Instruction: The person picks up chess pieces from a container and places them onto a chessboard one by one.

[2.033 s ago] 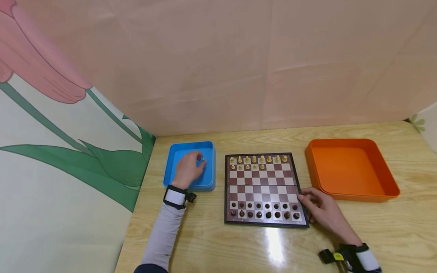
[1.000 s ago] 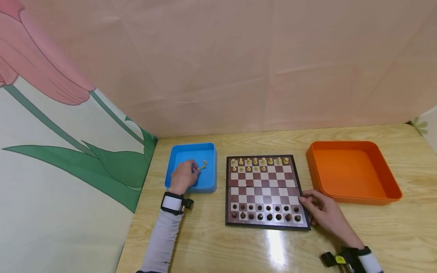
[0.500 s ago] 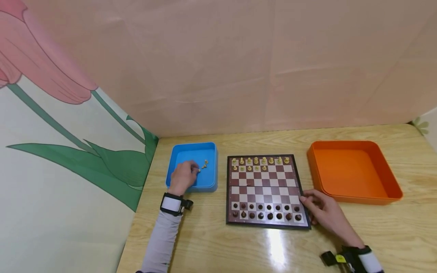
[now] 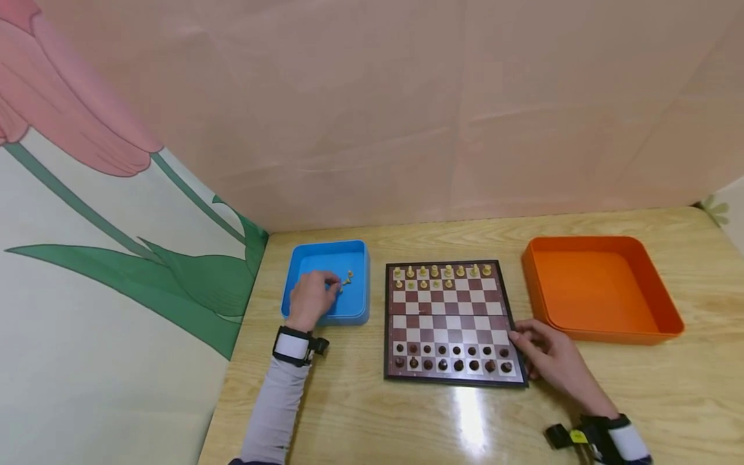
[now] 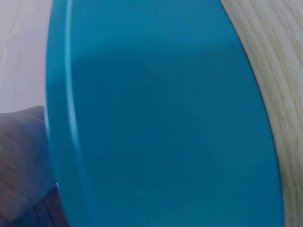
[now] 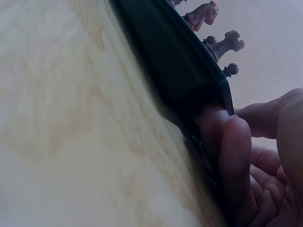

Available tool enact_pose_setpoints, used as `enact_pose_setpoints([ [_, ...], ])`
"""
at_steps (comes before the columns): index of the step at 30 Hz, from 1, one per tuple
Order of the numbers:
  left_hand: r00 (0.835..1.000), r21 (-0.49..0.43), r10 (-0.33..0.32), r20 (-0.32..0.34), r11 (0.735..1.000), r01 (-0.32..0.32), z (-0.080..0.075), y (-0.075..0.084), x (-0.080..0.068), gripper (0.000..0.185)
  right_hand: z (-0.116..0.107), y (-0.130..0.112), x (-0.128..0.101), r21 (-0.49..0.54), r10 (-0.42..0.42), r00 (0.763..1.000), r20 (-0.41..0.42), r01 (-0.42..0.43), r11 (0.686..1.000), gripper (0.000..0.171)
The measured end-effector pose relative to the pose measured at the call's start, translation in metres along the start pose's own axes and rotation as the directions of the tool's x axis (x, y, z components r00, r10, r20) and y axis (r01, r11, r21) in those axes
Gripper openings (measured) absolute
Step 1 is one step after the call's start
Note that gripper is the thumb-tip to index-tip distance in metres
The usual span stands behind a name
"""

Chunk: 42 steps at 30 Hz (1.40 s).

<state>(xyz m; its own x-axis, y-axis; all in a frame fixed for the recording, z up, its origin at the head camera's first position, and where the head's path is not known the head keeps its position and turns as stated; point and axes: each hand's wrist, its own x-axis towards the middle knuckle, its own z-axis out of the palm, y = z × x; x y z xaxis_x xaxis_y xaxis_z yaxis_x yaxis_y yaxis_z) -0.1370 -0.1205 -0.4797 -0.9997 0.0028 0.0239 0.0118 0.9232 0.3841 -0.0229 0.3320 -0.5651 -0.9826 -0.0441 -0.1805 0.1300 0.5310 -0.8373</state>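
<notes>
Left hand (image 4: 312, 297) curled in blue tray (image 4: 355, 310), grip unclear; right hand (image 4: 546, 357) holds chessboard (image 4: 448, 320) edge

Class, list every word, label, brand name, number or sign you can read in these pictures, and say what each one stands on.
None: no readable text shows in any view.
The chessboard shows no letters or numbers along its border.
The blue tray and the orange tray show no label.
The yellow tag on the right wristband is too small to read.
</notes>
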Motion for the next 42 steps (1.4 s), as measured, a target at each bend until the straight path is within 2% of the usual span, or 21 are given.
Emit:
enact_pose_setpoints([
  [5, 0.999, -0.027, 0.016, -0.029, 1.000, -0.016, -0.003, 0.006, 0.000, 0.013, -0.001, -0.002, 0.001, -0.010, -0.008, 1.000, -0.005, 0.008, 1.000, 0.047],
  [11, 0.992, -0.026, 0.100, -0.081, 0.994, -0.102, -0.009, 0.018, -0.002, 0.009, -0.003, -0.002, -0.001, -0.016, 0.006, 1.000, -0.002, -0.007, 1.000, 0.049],
  [17, 0.964, -0.039, 0.233, -0.126, 0.970, -0.239, -0.014, 0.038, -0.003, 0.010, -0.004, -0.002, -0.002, -0.015, 0.005, 1.000, -0.006, -0.005, 1.000, 0.048],
  [21, 0.947, -0.049, 0.289, -0.137, 0.953, -0.298, -0.013, 0.051, -0.002, 0.012, -0.004, -0.002, -0.003, -0.013, 0.009, 1.000, -0.007, -0.009, 1.000, 0.048],
  [31, 0.906, -0.037, 0.392, -0.161, 0.915, -0.402, 0.001, 0.085, 0.001, 0.011, 0.001, -0.001, -0.005, -0.002, 0.005, 1.000, -0.005, -0.005, 1.000, 0.046],
  [37, 0.895, -0.027, 0.430, -0.117, 0.900, -0.436, 0.006, 0.109, 0.004, 0.012, 0.002, -0.003, -0.004, -0.011, 0.005, 1.000, -0.002, -0.005, 1.000, 0.047],
  [42, 0.872, -0.011, 0.480, -0.095, 0.875, -0.483, 0.009, 0.129, 0.008, 0.012, -0.001, -0.004, -0.003, -0.021, 0.009, 1.000, 0.004, -0.009, 1.000, 0.048],
])
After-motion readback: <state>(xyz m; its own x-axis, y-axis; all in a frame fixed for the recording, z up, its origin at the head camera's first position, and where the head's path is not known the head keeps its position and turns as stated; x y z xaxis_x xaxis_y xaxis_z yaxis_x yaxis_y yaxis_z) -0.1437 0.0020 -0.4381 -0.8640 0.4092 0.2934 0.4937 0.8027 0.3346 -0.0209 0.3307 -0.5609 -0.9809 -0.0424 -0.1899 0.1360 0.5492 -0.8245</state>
